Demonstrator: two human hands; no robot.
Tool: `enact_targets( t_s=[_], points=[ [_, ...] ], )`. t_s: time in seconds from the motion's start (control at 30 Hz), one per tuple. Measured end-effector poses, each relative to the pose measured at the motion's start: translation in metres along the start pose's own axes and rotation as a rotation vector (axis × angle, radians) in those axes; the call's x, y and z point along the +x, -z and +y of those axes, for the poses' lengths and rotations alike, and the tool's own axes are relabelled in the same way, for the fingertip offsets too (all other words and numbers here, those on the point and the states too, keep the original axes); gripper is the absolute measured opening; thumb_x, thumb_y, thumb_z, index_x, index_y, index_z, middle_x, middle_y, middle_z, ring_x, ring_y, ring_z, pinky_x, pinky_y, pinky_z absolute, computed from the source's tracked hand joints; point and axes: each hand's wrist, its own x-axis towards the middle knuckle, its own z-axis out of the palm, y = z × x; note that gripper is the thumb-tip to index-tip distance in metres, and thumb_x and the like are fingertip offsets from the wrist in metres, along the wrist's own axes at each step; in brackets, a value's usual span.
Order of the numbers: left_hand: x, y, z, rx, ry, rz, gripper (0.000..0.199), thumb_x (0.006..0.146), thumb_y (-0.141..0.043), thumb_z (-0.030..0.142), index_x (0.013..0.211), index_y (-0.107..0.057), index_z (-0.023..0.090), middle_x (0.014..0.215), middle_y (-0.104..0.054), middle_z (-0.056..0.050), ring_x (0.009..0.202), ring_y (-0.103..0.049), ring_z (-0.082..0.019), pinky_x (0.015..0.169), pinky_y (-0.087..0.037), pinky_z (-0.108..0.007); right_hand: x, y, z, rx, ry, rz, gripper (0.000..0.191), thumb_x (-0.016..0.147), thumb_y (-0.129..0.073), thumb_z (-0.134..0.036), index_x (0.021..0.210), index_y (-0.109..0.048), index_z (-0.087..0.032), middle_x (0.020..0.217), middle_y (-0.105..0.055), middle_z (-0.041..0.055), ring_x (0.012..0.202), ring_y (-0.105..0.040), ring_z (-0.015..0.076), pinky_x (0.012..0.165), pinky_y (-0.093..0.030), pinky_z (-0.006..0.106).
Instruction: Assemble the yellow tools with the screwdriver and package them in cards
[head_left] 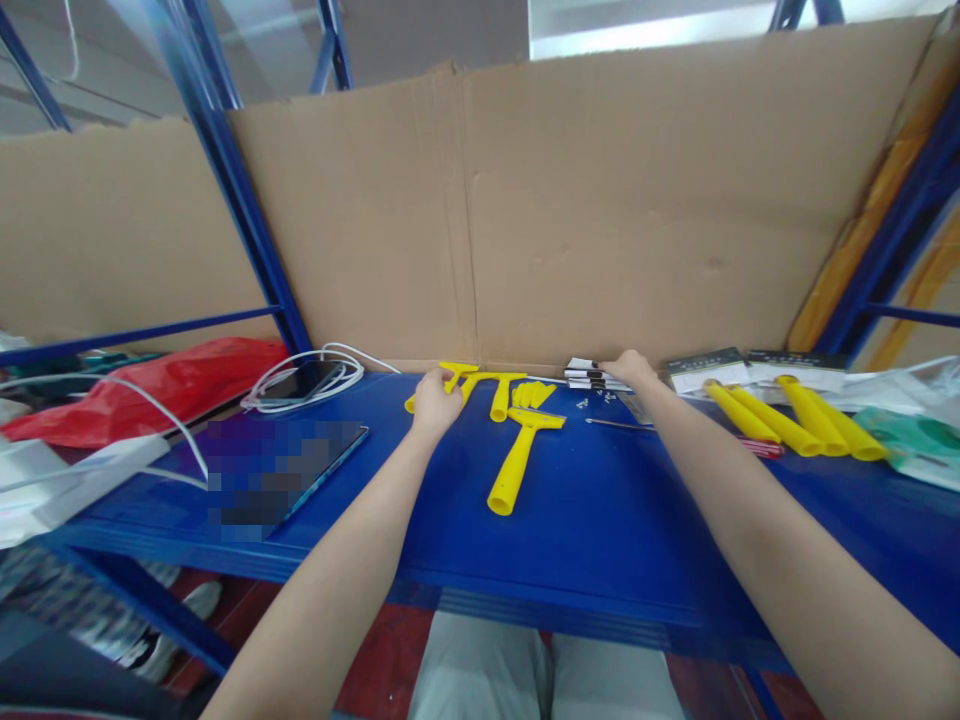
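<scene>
My left hand is closed around a yellow scraper handle at the back of the blue tabletop; its fingers are partly hidden. Beside it lie other yellow T-shaped handles and a cluster of small yellow pieces. A single yellow T-shaped scraper handle rests in front, its hollow end toward me. My right hand reaches to a stack of small black-and-white packets, its fingers together at the stack's right end. Nearby are tiny metal pieces and a thin metal rod.
Yellow tubular handles and printed cards lie at the right, near a green-and-white plastic bag. At the left are a flat tablet-like device, coiled white cable and red bag. Cardboard stands behind.
</scene>
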Motion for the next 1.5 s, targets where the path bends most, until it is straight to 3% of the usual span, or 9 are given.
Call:
enact_targets(
  t_s=[0.3, 0.4, 0.6, 0.7, 0.8, 1.03, 1.23, 1.5],
  points=[
    [-0.004, 0.002, 0.007, -0.054, -0.031, 0.033, 0.024, 0.078, -0.052, 0.008, 0.098, -0.065, 0.013, 0.108, -0.070, -0.010, 0.105, -0.064, -0.020, 0.094, -0.046, -0.027, -0.019, 0.021, 0.012, 0.420, 0.020, 0.334, 0.047, 0.082, -0.061, -0.035, 0.119, -0.061, -0.006, 0.121, -0.064, 0.0216, 0.116, -0.058, 0.0302, 0.097, -0.045, 0.035],
    [-0.006, 0.001, 0.010, -0.065, -0.081, 0.034, 0.024, 0.077, -0.053, 0.008, 0.096, -0.065, 0.014, 0.104, -0.071, -0.009, 0.100, -0.065, -0.020, 0.091, -0.047, -0.027, -0.028, 0.024, 0.016, 0.598, 0.078, 0.377, 0.045, 0.080, -0.063, -0.035, 0.117, -0.059, -0.009, 0.114, -0.066, 0.0180, 0.109, -0.061, 0.0272, 0.093, -0.048, 0.035],
    [-0.017, -0.004, 0.020, -0.090, -0.268, -0.053, 0.020, 0.080, -0.051, 0.017, 0.092, -0.067, 0.015, 0.091, -0.072, -0.008, 0.082, -0.066, -0.020, 0.076, -0.050, -0.028, -0.065, 0.014, 0.020, 1.126, 0.226, 0.303, 0.052, 0.067, -0.076, -0.034, 0.110, -0.050, -0.019, 0.095, -0.065, 0.0054, 0.087, -0.067, 0.0206, 0.073, -0.057, 0.035],
    [-0.026, -0.005, 0.029, -0.018, -0.394, -0.261, 0.023, 0.083, -0.051, 0.030, 0.083, -0.068, 0.015, 0.076, -0.071, -0.007, 0.070, -0.064, -0.019, 0.064, -0.046, -0.027, -0.085, 0.010, 0.019, 1.287, 0.191, 0.227, 0.055, 0.059, -0.082, -0.030, 0.101, -0.047, -0.023, 0.088, -0.063, 0.0007, 0.084, -0.068, 0.0186, 0.070, -0.059, 0.032],
    [-0.035, -0.004, 0.037, 0.154, -0.506, -0.454, 0.039, 0.084, -0.048, 0.046, 0.064, -0.065, 0.016, 0.065, -0.066, -0.008, 0.064, -0.061, -0.020, 0.059, -0.040, -0.029, -0.095, 0.009, 0.019, 1.378, 0.158, 0.181, 0.055, 0.057, -0.083, -0.027, 0.096, -0.044, -0.025, 0.083, -0.062, -0.0019, 0.085, -0.068, 0.0175, 0.072, -0.059, 0.031],
    [-0.045, -0.001, 0.047, 0.182, -0.442, -0.730, 0.044, 0.077, -0.053, 0.055, 0.052, -0.058, 0.020, 0.061, -0.062, -0.006, 0.065, -0.061, -0.022, 0.058, -0.036, -0.030, -0.098, 0.011, 0.021, 1.404, 0.167, 0.128, 0.050, 0.057, -0.083, -0.017, 0.089, -0.046, -0.025, 0.079, -0.064, -0.0024, 0.084, -0.069, 0.0178, 0.076, -0.060, 0.031],
    [-0.055, 0.000, 0.057, 0.096, -0.376, -0.759, 0.034, 0.075, -0.055, 0.046, 0.052, -0.060, 0.021, 0.062, -0.064, -0.006, 0.074, -0.064, -0.026, 0.061, -0.041, -0.030, -0.106, 0.016, 0.016, 1.492, 0.129, 0.020, 0.028, 0.071, -0.072, -0.011, 0.083, -0.049, -0.021, 0.075, -0.067, -0.0003, 0.079, -0.070, 0.0134, 0.079, -0.057, 0.025],
    [-0.065, -0.004, 0.065, 0.268, -0.393, -0.724, 0.043, 0.081, -0.044, 0.046, 0.080, -0.072, 0.013, 0.087, -0.072, -0.014, 0.088, -0.066, -0.030, 0.070, -0.046, -0.031, -0.106, 0.017, 0.017, 1.513, 0.245, -0.018, 0.030, 0.065, -0.075, -0.003, 0.076, -0.053, -0.020, 0.065, -0.067, -0.0032, 0.070, -0.070, 0.0117, 0.073, -0.058, 0.023]
  ],
)
